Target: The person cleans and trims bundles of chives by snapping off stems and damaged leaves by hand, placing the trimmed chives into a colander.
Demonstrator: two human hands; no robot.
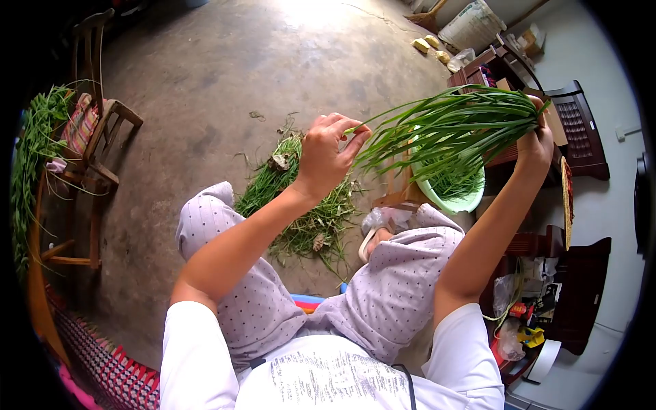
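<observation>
My right hand (538, 140) is wrapped round the gathered end of a bunch of long green leaves (465, 126), raised at the right. The leaves fan out leftward from it. Near their tips, my left hand (331, 150) pinches the end of a green blade between thumb and fingers. Below the bunch stands a pale green basin (471, 199) with more green leaves inside, partly hidden. A pile of green leaves and dry scraps (307, 229) lies on the floor between and beyond my knees.
At the left are a wooden chair (102, 137) and a heap of leafy greens (41, 147). Dark wooden furniture (581, 130) lines the right wall. A white bucket (471, 26) and several yellowish pieces (421, 46) are at the back right.
</observation>
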